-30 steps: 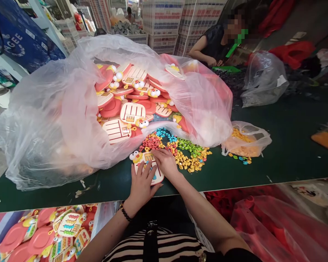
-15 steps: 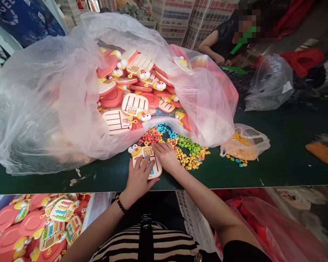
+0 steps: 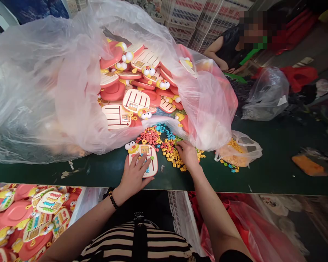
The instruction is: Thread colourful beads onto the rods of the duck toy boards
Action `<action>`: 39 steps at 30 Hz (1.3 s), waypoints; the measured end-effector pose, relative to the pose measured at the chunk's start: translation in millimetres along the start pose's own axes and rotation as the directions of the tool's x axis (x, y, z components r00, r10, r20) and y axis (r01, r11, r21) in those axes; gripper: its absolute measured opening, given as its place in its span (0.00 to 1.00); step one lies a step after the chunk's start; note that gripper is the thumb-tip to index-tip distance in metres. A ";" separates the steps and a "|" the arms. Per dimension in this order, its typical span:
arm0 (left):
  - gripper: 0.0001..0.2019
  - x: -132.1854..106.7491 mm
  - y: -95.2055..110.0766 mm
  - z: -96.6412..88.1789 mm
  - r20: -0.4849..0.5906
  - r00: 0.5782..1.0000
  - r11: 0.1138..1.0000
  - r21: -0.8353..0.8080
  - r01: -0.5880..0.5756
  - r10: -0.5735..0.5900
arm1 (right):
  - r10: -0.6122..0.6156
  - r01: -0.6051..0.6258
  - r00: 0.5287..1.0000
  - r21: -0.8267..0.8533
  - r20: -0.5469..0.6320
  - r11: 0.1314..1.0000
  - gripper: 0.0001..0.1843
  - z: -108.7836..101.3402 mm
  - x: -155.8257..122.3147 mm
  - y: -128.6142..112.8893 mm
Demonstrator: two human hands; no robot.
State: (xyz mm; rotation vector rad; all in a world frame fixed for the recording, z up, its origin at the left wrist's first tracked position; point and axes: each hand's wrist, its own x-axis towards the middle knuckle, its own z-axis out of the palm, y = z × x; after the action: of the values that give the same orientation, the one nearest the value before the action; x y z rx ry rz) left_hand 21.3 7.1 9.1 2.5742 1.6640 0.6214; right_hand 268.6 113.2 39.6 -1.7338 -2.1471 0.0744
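Observation:
A toy board (image 3: 151, 170) with a cream face, red rim, slots and a yellow duck-like head with bulging white eyes lies on the dark green table. My left hand (image 3: 133, 171) rests on its face, fingers spread and thumb near the lower edge. A green piece (image 3: 152, 157) sits in the board's right-hand slot; blue pieces show beside my fingers, which partly cover the face. Over the loose small pieces, my right hand (image 3: 188, 154) has its fingertips pinched by the green pieces (image 3: 178, 138); what they hold is too small to make out. Yellow pieces (image 3: 175, 160) lie under that hand.
Behind the board, a large clear plastic bag (image 3: 76, 83) gapes over several toy boards (image 3: 136, 100). Red pieces (image 3: 150, 136) and blue pieces (image 3: 161, 127) lie before it. A small bag (image 3: 248, 154) stands right. Filled boards (image 3: 38, 225) lie lower left. A person (image 3: 226, 47) sits across the table.
My right hand has left the board's upper right edge and moved right to the loose pieces. A green piece now shows on the board. My left hand stays on it. The view has shifted slightly.

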 end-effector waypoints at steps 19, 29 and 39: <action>0.29 -0.1 -1.1 -1.2 0.001 1.000 1.000 -0.019 0.014 -0.014 | -0.249 0.245 0.968 0.291 -0.021 0.925 0.11 -11.5 -7.7 -36.9; 0.28 0.1 -0.6 -2.1 0.010 1.000 0.999 -0.037 0.018 -0.018 | -0.066 0.049 0.995 0.202 0.078 0.978 0.09 1.2 7.1 6.6; 0.28 0.2 -1.0 -0.9 0.009 1.000 1.000 -0.020 0.012 -0.012 | -0.169 0.155 0.986 0.469 -0.013 0.869 0.13 14.2 6.7 -67.0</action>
State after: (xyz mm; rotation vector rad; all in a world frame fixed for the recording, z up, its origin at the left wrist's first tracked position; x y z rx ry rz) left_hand 20.2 7.5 9.7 2.5475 1.6599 0.6217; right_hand 200.5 106.4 46.5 -1.2754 -2.0633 0.5318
